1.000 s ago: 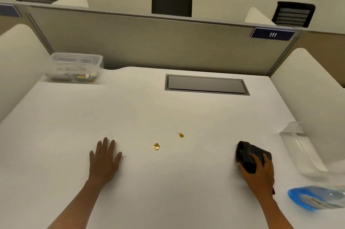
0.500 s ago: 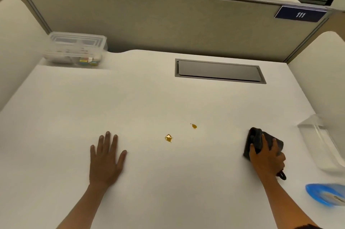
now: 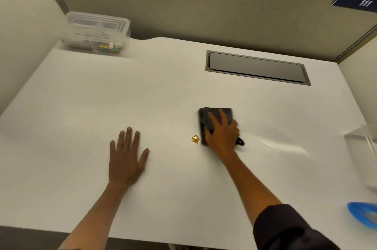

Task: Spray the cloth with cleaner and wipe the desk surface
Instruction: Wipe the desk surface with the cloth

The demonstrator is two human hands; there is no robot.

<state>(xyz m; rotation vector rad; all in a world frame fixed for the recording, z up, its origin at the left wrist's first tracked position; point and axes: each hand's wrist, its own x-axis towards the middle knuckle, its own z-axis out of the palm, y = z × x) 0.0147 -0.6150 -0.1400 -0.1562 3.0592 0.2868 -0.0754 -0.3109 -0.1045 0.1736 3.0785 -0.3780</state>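
Note:
My right hand (image 3: 222, 133) presses a folded dark grey cloth (image 3: 212, 116) flat on the white desk (image 3: 142, 94), fingers spread over it. Just left of the cloth's near corner sits a small amber stain (image 3: 195, 139). A faint wet streak (image 3: 271, 141) trails to the right of the cloth. My left hand (image 3: 126, 156) lies flat and open on the desk, well left of the stain, holding nothing. The spray bottle is not clearly in view.
A grey cable hatch (image 3: 257, 68) is set into the desk at the back. A clear lidded box (image 3: 95, 31) stands at the back left. A clear container (image 3: 365, 151) and a blue-rimmed lid (image 3: 361, 215) lie at the right edge. Grey partitions (image 3: 183, 0) surround the desk.
My right hand has slid the cloth leftward across the desk toward the stains; the smaller far stain is no longer visible. My left hand has stayed flat in place.

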